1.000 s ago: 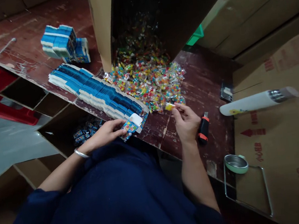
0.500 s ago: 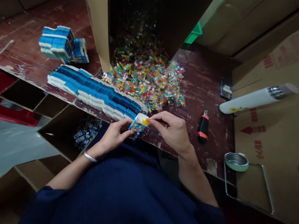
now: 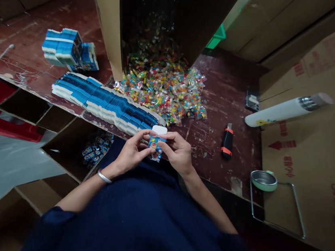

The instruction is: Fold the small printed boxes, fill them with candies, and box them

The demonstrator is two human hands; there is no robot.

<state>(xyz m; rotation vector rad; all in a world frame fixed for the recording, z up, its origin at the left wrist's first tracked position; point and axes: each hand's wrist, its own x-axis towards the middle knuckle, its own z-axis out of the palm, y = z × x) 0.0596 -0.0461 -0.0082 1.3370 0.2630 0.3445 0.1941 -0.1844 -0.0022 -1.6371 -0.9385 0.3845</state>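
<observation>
Centrally, the left hand (image 3: pixel 131 151) and right hand (image 3: pixel 179 153), both half-closed, are gripping a small blue carton (image 3: pixel 155 141), its white flap (image 3: pixel 160 129) projecting near the carton row (image 3: pixel 106 103).

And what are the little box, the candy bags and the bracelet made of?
Little box: probably thin card, printed blue outside, with a plain white flap. Candy bags: likely thin plastic, because they're clear and glint. Bracelet: looks like smooth, silvery metal, though coated plastic is possible.
</observation>
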